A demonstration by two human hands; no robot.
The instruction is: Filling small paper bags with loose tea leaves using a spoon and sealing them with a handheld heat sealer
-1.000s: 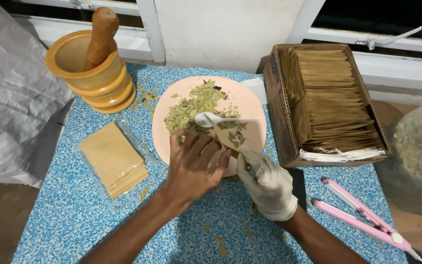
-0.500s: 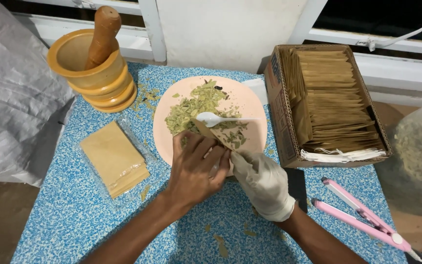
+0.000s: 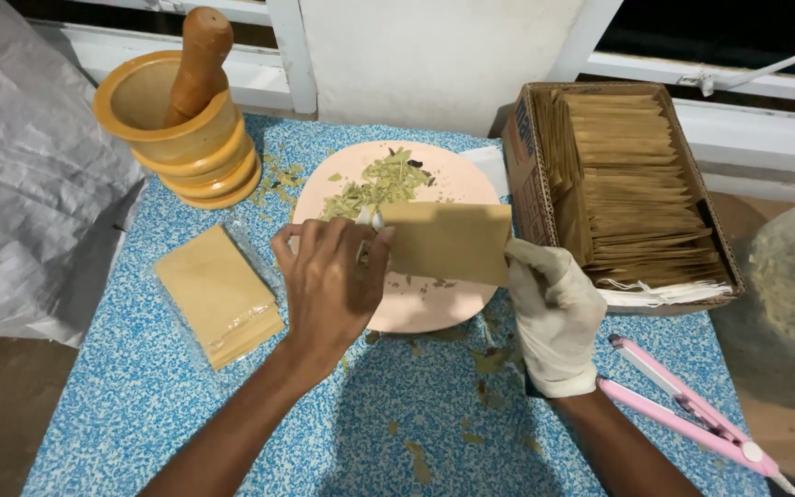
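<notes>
Your view is evenly lit from overhead, soft shadows under your arms on the counter (image 3: 140, 405), dark windows behind, slight glare on the grey plastic sheet (image 3: 20, 184), sharp centre, mild bending at the edges

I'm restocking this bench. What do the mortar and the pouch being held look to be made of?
The mortar looks like turned wood with a smooth yellowish finish, ringed grooves around its base. The pouch, held between the left hand and gloved right hand, looks like matte brown kraft paper, flat and creased.
</notes>
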